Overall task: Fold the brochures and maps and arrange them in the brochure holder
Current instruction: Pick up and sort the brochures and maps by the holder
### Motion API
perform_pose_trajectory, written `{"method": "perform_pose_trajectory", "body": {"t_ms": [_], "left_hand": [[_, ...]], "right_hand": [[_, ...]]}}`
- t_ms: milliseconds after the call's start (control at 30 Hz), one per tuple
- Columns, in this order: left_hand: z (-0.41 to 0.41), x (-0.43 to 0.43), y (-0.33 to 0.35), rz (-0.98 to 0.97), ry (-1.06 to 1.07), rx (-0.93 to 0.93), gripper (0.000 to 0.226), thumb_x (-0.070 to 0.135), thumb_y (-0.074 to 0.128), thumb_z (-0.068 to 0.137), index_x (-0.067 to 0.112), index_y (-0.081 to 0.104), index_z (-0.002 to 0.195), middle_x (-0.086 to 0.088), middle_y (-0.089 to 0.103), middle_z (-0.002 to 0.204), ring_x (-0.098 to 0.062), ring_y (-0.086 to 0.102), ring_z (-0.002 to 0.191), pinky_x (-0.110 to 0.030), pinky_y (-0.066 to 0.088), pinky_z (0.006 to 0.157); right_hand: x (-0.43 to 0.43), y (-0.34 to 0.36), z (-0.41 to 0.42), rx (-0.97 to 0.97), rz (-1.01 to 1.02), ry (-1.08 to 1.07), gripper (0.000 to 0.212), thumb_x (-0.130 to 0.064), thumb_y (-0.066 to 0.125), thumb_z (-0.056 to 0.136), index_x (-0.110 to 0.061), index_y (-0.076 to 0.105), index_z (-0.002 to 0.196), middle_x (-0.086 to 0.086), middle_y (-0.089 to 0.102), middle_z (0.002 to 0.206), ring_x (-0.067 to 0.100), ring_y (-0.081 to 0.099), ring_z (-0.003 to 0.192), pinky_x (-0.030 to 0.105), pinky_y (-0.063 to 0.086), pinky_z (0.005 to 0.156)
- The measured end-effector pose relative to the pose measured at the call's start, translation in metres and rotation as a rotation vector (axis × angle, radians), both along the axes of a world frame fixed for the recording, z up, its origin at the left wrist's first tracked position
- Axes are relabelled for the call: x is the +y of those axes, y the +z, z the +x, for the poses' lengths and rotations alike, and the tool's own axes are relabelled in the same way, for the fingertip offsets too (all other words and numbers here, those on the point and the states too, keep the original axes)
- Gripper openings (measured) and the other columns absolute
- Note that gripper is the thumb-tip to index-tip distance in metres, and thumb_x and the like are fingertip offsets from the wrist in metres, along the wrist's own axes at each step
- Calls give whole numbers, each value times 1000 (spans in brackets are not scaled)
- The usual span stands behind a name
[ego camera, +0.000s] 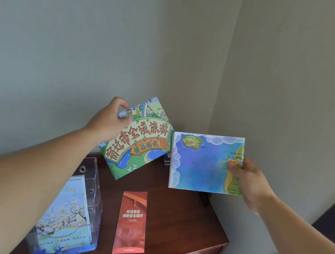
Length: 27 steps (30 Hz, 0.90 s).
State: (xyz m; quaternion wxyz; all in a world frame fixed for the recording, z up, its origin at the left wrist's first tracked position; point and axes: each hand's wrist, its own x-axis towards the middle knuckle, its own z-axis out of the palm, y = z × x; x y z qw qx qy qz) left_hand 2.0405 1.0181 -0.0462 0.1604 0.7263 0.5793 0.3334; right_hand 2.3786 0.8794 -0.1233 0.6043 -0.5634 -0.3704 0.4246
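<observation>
Two glossy folded maps — green map [138,138], blue map [202,163] — held above wooden cabinet [183,221].

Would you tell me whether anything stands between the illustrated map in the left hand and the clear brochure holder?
Nothing visible does. The illustrated map, held by the left hand, hangs above and behind the brochure holder, whose rear pocket looks free; a blossom brochure fills the front one.

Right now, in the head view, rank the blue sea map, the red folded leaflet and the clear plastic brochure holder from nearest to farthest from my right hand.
1. The blue sea map: pinched in the right hand.
2. The red folded leaflet: lying flat, centre.
3. The clear plastic brochure holder: far left.
</observation>
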Motion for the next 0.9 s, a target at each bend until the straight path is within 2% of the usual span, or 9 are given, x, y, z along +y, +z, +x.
{"method": "perform_pose_trajectory", "body": {"t_ms": [33,233,367,533,700,900], "left_hand": [[-2,3,1,-3,12,-9,23,35,60,94,32,47,112,5,58,78,-18,63,59,-29,46,56],[-4,9,2,-39,27,-115,20,31,58,95,33,51,114,-2,65,82,-23,67,70,-30,47,59],[3,8,1,-58,9,-165,21,30,58,96,32,51,116,-1,65,82,-22,68,73,-31,48,62],[2,10,0,-61,27,-174,21,30,57,96,31,51,116,0,65,81,-20,66,70,-28,45,57],[0,13,-1,-107,36,-280,17,31,58,97,35,50,111,-3,67,88,-20,68,70,-28,46,56],[4,13,-4,-157,34,-343,15,30,57,97,33,51,111,-1,69,88,-22,68,73,-31,49,59]], "right_hand": [[-3,-1,7,18,-3,2,20,-4,53,98,-13,67,108,7,77,102,24,74,85,37,60,73],[-8,-6,23,22,-47,24,23,-6,53,98,-10,65,117,11,75,109,32,73,96,42,56,81],[-4,-8,16,-27,-78,73,21,-11,56,97,-18,68,112,7,76,108,29,73,96,47,55,89],[0,-10,13,-17,-95,73,19,-13,57,97,-22,69,110,4,76,106,27,74,95,44,55,86],[1,-9,11,-6,-97,90,20,-12,56,98,-17,67,114,6,76,107,28,73,96,44,56,86],[2,-5,11,21,-94,121,23,-10,54,98,-14,65,118,8,75,109,30,73,98,45,55,87]]}}
